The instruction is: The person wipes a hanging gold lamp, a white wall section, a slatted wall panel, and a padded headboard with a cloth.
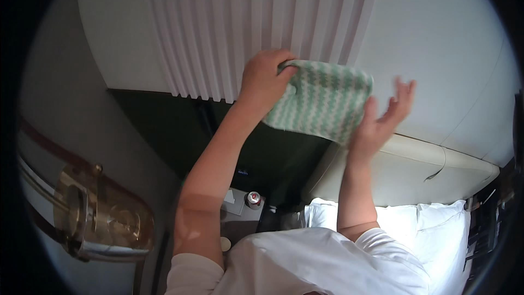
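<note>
My left hand (266, 78) grips the upper left corner of a green-and-white striped cloth (323, 98), with the thumb in front. The cloth is folded and held up before a pale ribbed hanging or panel (262, 12); which of the two it is, I cannot tell. At the cloth's right edge is my right hand (380, 121), its fingers spread and blurred. The thumb and palm lie against or very near the fabric; contact is unclear.
A padded cream headboard (434, 164) and white pillows (438, 221) are at lower right. Below my left forearm, a small table (256, 214) bears a drink can (253, 199) and a tissue box (232, 203). A brass-coloured fixture (118, 217) juts in at left. A thin cable (440, 168) hangs over the headboard.
</note>
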Demonstrator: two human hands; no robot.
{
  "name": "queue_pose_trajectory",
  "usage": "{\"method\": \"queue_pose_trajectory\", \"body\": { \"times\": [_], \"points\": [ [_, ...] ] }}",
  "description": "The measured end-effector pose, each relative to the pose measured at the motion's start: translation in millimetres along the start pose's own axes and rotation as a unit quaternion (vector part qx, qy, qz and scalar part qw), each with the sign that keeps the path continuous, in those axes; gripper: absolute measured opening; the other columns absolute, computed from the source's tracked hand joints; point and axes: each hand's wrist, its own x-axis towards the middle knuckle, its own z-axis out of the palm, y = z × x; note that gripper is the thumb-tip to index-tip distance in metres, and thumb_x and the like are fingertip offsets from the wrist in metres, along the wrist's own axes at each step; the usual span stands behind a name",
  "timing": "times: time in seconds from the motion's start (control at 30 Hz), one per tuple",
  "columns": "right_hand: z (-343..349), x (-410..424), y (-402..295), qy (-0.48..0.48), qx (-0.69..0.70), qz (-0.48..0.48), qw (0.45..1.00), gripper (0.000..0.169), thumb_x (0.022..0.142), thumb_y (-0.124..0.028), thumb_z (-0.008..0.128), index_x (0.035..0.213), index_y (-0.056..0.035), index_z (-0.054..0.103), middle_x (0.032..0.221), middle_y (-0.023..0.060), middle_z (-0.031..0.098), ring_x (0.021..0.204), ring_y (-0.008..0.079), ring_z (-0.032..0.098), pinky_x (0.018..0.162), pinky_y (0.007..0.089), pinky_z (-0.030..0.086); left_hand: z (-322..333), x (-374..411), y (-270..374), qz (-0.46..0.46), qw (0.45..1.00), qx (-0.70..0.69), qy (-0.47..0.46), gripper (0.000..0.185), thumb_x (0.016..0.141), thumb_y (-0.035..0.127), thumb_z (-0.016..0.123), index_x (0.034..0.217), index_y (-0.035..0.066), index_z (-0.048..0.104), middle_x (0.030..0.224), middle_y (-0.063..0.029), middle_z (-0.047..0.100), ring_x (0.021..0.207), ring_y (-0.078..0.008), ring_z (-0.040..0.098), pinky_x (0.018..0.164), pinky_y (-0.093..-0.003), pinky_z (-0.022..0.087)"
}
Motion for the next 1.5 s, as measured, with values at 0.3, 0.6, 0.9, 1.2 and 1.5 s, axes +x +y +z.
{"method": "queue_pose_trajectory", "body": {
  "times": [0.3,0.6,0.9,1.2,1.5],
  "points": [
    [84,-47,32,-0.218,-0.176,-0.182,0.943,0.07,0.073,-0.038,0.071,0.136,-0.0202,0.046,0.144,0.0065,0.039,0.135,0.0385,0.031,0.098,0.0539,0.032,8,9,-20,0.201,0.963,0.107,0.147,0.038,0.073,0.008,0.067,0.11,0.011,0.062,0.118,-0.0118,0.057,0.111,-0.0327,0.051,0.093,-0.0457,0.038],
    [138,170,-54,0.033,-0.227,-0.386,0.893,0.046,0.087,-0.026,0.058,0.131,-0.016,0.051,0.146,0.0112,0.036,0.135,0.041,0.028,0.095,0.0668,0.032,-1,50,-63,0.18,0.911,0.28,0.245,0.052,0.096,0.033,0.04,0.145,0.018,0.032,0.155,-0.0121,0.016,0.142,-0.0369,0.014,0.109,-0.0611,0.005],
    [117,35,-1,-0.084,-0.246,-0.289,0.921,0.054,0.073,-0.021,0.066,0.124,-0.0343,0.054,0.14,0.007,0.039,0.131,0.045,0.033,0.084,0.0655,0.04,0,49,-66,0.159,0.914,0.285,0.24,0.054,0.095,0.026,0.042,0.146,0.019,0.029,0.154,-0.0126,0.02,0.141,-0.0387,0.016,0.109,-0.062,0.007],
    [68,-48,51,-0.163,-0.19,-0.197,0.948,0.05,0.074,-0.025,0.066,0.122,-0.0165,0.056,0.142,0.0046,0.042,0.135,0.0322,0.034,0.099,0.0523,0.029,50,13,-38,0.25,0.93,0.223,0.154,0.049,0.097,0.034,0.038,0.143,0.018,0.037,0.154,-0.0101,0.023,0.142,-0.0335,0.017,0.11,-0.06,0.009],
    [82,121,19,-0.019,-0.12,-0.328,0.937,0.045,0.078,-0.021,0.063,0.122,-0.0113,0.056,0.138,0.0063,0.046,0.131,0.0338,0.038,0.092,0.0537,0.038,60,16,-25,0.214,0.932,0.251,0.148,0.065,0.087,0.031,0.057,0.143,0.009,0.033,0.15,-0.019,0.026,0.139,-0.0423,0.019,0.108,-0.0585,0.019]
  ]
}}
